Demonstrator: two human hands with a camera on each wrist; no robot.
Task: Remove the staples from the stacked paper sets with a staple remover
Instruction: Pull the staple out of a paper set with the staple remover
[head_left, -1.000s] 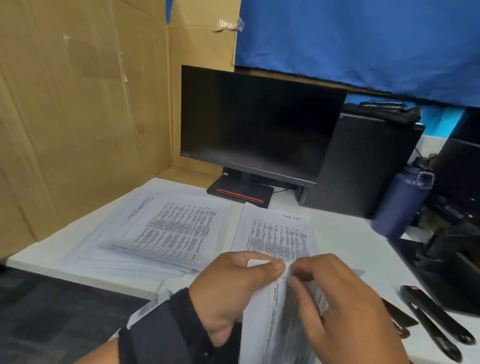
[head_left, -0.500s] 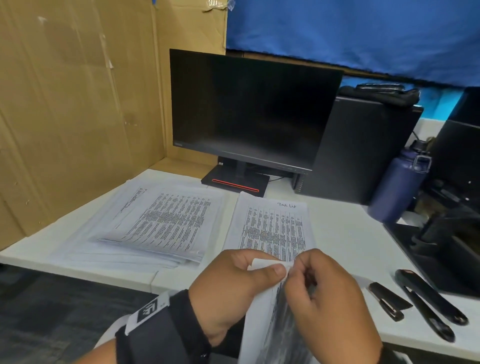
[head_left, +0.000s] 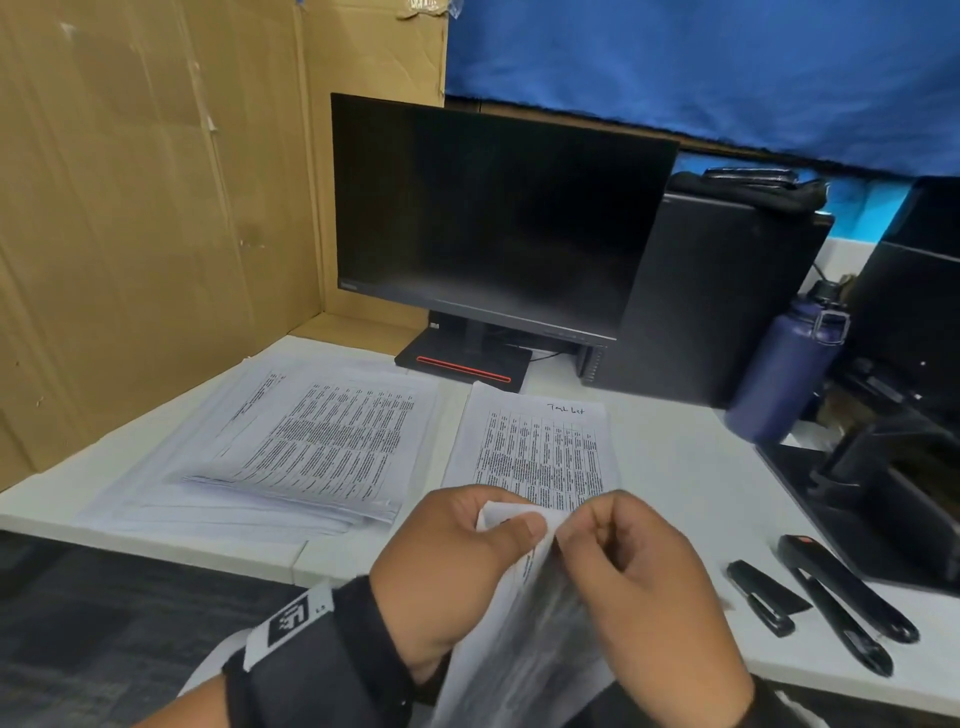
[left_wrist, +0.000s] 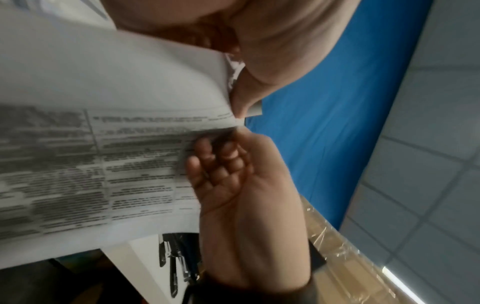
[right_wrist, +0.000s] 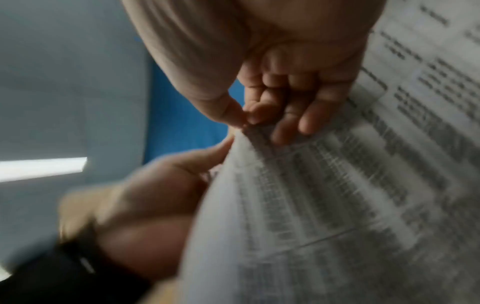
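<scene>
Both hands hold one printed paper set (head_left: 524, 634) up off the white desk at its top corner. My left hand (head_left: 462, 566) pinches the folded-back corner (head_left: 511, 512) under its thumb. My right hand (head_left: 639, 587) pinches the same corner from the other side, thumb against fingertips (right_wrist: 249, 117). In the left wrist view the sheets (left_wrist: 130, 144) fan apart at that corner. A wide stack of paper sets (head_left: 311, 441) lies at the left of the desk, a smaller stack (head_left: 540, 447) beside it. The black staple remover (head_left: 761, 595) lies on the desk to the right, untouched.
A dark monitor (head_left: 493, 218) stands behind the stacks, a black computer case (head_left: 722, 296) and a purple bottle (head_left: 784, 369) to its right. Two long black tools (head_left: 847, 597) lie beside the staple remover. Cardboard walls (head_left: 145, 208) close the left side.
The head view has tilted down a little, so the desk sits higher in frame. The hands keep pinching the paper set's corner, the right fingers shifting slightly on it.
</scene>
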